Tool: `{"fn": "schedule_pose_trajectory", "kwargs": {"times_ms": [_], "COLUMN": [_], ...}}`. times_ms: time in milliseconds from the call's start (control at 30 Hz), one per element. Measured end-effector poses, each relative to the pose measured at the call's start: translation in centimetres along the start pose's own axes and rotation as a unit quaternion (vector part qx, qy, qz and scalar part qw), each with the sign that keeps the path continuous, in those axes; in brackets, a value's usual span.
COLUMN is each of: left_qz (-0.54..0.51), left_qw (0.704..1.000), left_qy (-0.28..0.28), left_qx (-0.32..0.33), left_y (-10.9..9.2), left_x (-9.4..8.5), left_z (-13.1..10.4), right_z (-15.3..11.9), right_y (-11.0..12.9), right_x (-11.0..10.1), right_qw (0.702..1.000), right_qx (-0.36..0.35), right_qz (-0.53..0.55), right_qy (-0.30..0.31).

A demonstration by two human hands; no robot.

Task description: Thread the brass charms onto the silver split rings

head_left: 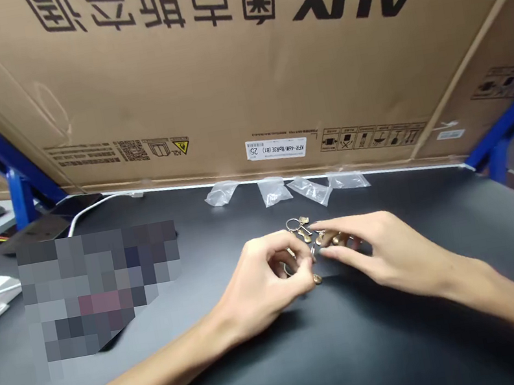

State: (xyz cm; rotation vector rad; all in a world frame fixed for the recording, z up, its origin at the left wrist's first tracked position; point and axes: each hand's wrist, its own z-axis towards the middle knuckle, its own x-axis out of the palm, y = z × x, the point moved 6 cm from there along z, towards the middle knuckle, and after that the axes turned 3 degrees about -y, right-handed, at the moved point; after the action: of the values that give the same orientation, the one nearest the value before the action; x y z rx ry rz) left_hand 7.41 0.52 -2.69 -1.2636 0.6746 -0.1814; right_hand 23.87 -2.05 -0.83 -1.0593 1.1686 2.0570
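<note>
My left hand [270, 269] is closed in a pinch on a keychain. Part of its metal ring [286, 270] shows inside the curled fingers, and a small gold charm [317, 279] sticks out below the fingertips. Facing it, my right hand [380, 251] has its thumb and index finger apart, close to the left fingertips. Just beyond both hands lies another keychain with a round ring [293, 225] and gold-coloured charms [304, 220]. More small gold pieces [336, 239] lie by the right fingers, which partly hide them.
Several clear plastic bags [274, 191] lie along the back of the black tabletop [364, 358]. Behind them stands a large cardboard box [218, 80] with upside-down print. Blue metal posts [21, 199] flank it. A white cable [87, 209] and a blurred-out patch [101, 291] are at left.
</note>
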Motion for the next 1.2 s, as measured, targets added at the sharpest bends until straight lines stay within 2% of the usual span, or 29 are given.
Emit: {"fn": "schedule_pose_trajectory", "kwargs": {"times_ms": [100, 167, 267, 367, 533, 633, 733, 800, 867, 933, 1067, 1200], "left_qz": [0.038, 0.072, 0.092, 0.085, 0.070, 0.054, 0.058, 0.081, 0.107, 0.120, 0.126, 0.128], "left_qw": [0.998, 0.995, 0.990, 0.992, 0.994, 0.994, 0.992, 0.987, 0.980, 0.977, 0.976, 0.980], "left_qy": [-0.034, -0.053, -0.069, -0.064, -0.057, -0.058, -0.052, -0.052, -0.048, -0.040, -0.043, -0.047], "left_qx": [0.027, 0.051, 0.079, 0.074, 0.061, 0.070, 0.095, 0.129, 0.161, 0.172, 0.169, 0.147], "left_y": [0.1, 0.0, -0.1, 0.2, 0.7, 0.7, 0.5, 0.2, -0.1, -0.2, -0.2, 0.1], "left_x": [-0.6, -0.9, -1.0, -0.7, -0.4, -0.2, 0.2, 0.6, 1.0, 1.4, 1.6, 1.6], "left_z": [0.3, 0.4, 0.4, 0.5, 0.5, 0.4, 0.2, -0.1, -0.4, -0.5, -0.7, -0.7], "right_z": [-0.9, -1.6, -2.2, -2.2, -2.0, -1.9, -1.7, -1.6, -1.6, -1.6, -1.9, -2.4], "right_y": [-2.1, -3.4, -4.3, -4.1, -2.5, -1.3, -0.6, -0.4, -0.3, -0.1, 0.6, 2.0], "right_x": [-1.7, -2.2, -2.1, -1.6, -0.3, 0.4, 0.5, 0.5, 0.7, 0.9, 0.9, 0.6], "right_qw": [0.998, 0.994, 0.990, 0.991, 0.991, 0.996, 0.999, 0.991, 0.982, 0.979, 0.987, 0.986], "right_qx": [0.053, 0.060, 0.033, 0.005, -0.039, -0.041, 0.017, 0.073, 0.109, 0.113, 0.055, -0.088], "right_qz": [-0.030, -0.056, -0.070, -0.060, -0.077, -0.056, 0.036, 0.098, 0.137, 0.153, 0.125, 0.046], "right_qy": [0.022, 0.066, 0.116, 0.122, 0.100, 0.063, -0.004, -0.047, -0.066, -0.068, -0.087, -0.135]}}
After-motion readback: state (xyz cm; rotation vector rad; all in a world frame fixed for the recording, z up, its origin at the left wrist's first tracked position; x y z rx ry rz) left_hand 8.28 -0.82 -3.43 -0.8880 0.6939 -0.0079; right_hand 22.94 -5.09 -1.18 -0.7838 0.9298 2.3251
